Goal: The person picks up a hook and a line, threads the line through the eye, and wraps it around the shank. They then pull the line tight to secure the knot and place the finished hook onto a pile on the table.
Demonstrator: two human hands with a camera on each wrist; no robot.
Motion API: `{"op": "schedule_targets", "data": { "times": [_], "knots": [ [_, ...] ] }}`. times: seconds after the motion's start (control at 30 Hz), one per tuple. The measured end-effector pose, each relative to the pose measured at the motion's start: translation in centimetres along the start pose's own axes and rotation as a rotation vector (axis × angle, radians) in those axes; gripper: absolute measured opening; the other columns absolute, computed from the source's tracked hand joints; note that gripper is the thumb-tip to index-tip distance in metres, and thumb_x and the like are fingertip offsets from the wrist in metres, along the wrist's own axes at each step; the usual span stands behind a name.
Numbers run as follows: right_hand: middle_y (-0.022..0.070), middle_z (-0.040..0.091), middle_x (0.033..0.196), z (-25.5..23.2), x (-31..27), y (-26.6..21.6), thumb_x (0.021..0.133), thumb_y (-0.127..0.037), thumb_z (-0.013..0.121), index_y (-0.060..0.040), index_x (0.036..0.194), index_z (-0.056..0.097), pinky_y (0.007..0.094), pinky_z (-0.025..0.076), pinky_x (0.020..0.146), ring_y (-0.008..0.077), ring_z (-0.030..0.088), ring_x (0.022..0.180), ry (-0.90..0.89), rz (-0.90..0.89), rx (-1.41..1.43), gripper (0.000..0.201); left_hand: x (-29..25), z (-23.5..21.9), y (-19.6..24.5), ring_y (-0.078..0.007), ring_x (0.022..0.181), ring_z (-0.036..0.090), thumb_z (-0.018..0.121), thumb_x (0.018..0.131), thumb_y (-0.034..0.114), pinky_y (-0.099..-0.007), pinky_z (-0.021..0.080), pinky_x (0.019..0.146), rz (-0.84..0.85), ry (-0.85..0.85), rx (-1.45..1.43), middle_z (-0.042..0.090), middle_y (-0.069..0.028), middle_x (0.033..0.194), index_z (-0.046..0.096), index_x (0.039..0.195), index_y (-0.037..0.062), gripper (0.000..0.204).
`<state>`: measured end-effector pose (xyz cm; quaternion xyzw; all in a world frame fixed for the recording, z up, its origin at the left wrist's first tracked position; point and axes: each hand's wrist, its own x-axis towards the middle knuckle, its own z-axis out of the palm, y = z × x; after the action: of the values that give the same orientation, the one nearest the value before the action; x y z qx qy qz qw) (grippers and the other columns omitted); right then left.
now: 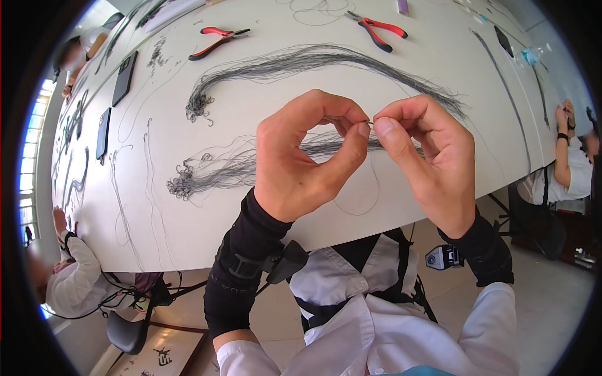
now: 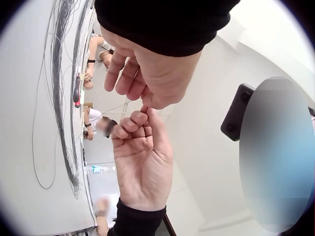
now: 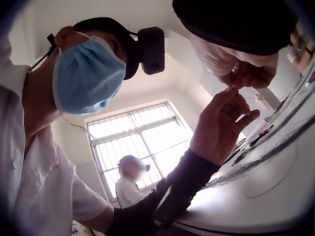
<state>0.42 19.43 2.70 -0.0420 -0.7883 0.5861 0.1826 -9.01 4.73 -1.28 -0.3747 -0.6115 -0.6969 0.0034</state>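
Observation:
Thumb and forefinger of my left hand (image 1: 307, 153) pinch a thin dark wire (image 1: 370, 123) above the table, and my right hand (image 1: 436, 160) pinches it close by, fingertips nearly meeting. In the left wrist view a fine strand (image 2: 118, 106) runs off from the left hand (image 2: 160, 73), near the right hand (image 2: 142, 167). Below the hands lies a bundle of grey wires (image 1: 219, 172) with curled left ends, partly hidden by them. A second bundle (image 1: 288, 61) arches across the table behind. The right wrist view shows both hands together, the wire too small to make out.
Two red-and-black pliers (image 1: 219, 42) (image 1: 379, 31) lie at the back of the white table (image 1: 207, 241). Phones (image 1: 125, 78) (image 1: 103, 135) and loose wires (image 1: 116, 188) are at the left. A bottle (image 1: 533, 54) stands right. Other people sit around the table.

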Motion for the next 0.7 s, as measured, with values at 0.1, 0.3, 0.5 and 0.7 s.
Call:
{"op": "schedule_targets", "data": {
  "times": [0.1,0.3,0.5,0.7],
  "knots": [
    [0.0004,0.068,0.083,0.01,0.02,0.15,0.095,-0.01,0.068,-0.0012,0.096,0.066,0.0232,0.047,0.07,0.006,0.058,0.075,0.005,-0.028,-0.028,0.009,-0.06,-0.09,-0.03,-0.0157,0.075,0.069,0.072,0.08,-0.004,-0.0279,0.055,0.072,-0.01,-0.005,0.007,0.07,-0.0073,0.08,0.065,0.089,-0.001,0.011],
    [0.001,0.067,0.082,-0.04,-0.07,0.52,0.094,-0.008,0.069,-0.0013,0.096,0.066,0.0236,0.046,0.069,0.0075,0.055,0.072,0.013,-0.084,-0.079,0.008,-0.08,-0.09,-0.01,-0.0157,0.075,0.069,0.073,0.079,-0.003,-0.0278,0.055,0.072,-0.023,-0.013,0.026,0.07,-0.007,0.079,0.065,0.088,-0.0005,0.011],
    [0.0039,0.066,0.084,-0.03,-0.09,0.89,0.091,-0.003,0.07,-0.0019,0.096,0.065,0.0254,0.048,0.068,0.0116,0.056,0.072,0.026,-0.212,-0.214,0.007,-0.16,-0.25,0.11,-0.0154,0.077,0.07,0.073,0.08,-0.002,-0.0282,0.055,0.075,-0.053,-0.03,0.022,0.07,-0.0069,0.081,0.066,0.089,-0.0007,0.012],
    [0.0054,0.065,0.088,0.08,-0.19,0.61,0.089,0.002,0.071,-0.002,0.095,0.065,0.0273,0.052,0.068,0.015,0.061,0.075,0.044,-0.274,-0.326,0.009,-0.15,-0.26,0.52,-0.0145,0.084,0.07,0.071,0.083,-0.004,-0.0301,0.057,0.084,-0.126,-0.053,-0.083,0.069,-0.0076,0.087,0.066,0.093,-0.0034,0.01]
  ]
}}
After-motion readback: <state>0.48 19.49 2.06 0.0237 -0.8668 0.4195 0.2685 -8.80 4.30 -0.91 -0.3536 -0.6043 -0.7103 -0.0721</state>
